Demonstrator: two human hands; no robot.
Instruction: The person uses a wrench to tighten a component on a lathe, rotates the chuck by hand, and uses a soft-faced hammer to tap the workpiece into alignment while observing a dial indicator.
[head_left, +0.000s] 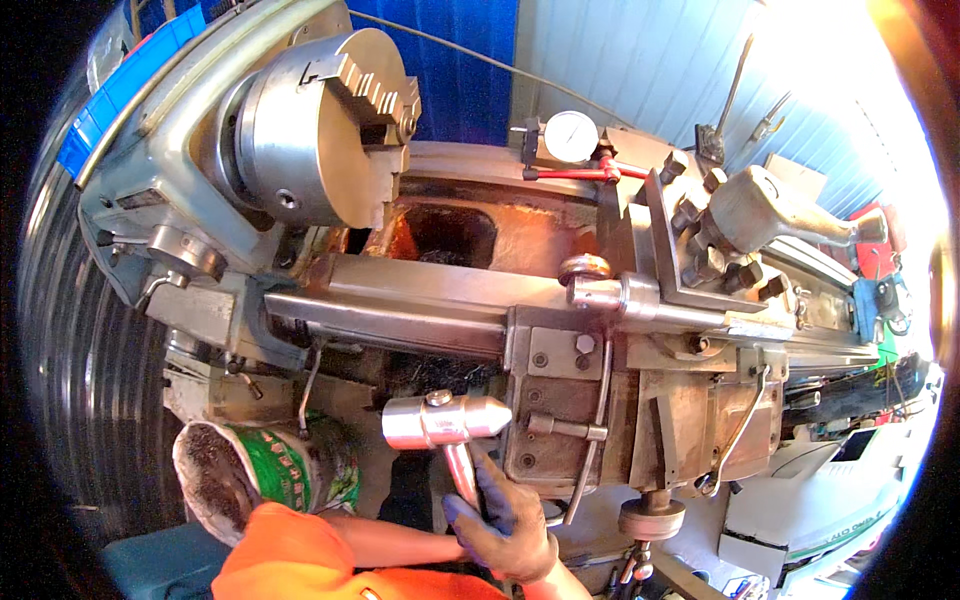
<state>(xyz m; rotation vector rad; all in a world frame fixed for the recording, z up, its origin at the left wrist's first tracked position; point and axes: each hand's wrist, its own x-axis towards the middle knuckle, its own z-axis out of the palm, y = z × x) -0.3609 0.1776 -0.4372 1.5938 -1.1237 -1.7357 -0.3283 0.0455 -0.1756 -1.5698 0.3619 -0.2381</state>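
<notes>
My right hand [515, 525], in a dark blue-grey glove, grips a hammer [447, 421] by its shiny metal handle. The hammer's head is a silvery cylinder tapering to a point at its right end, with a small bolt on top. It is held up in front of the lathe carriage [530, 395], left of a lever on its apron. My left forearm [395, 540] comes from an orange sleeve and runs rightward behind my right hand, where my left hand is hidden. Up at the left is the lathe chuck [335, 130] with stepped jaws.
A round white dial gauge [571, 137] sits on a red-armed holder behind the carriage. The tool post [690, 235] carries several bolts, with a metal cylinder on a bar [640, 297] before it. A dirty white-green bucket [265, 465] stands below the headstock.
</notes>
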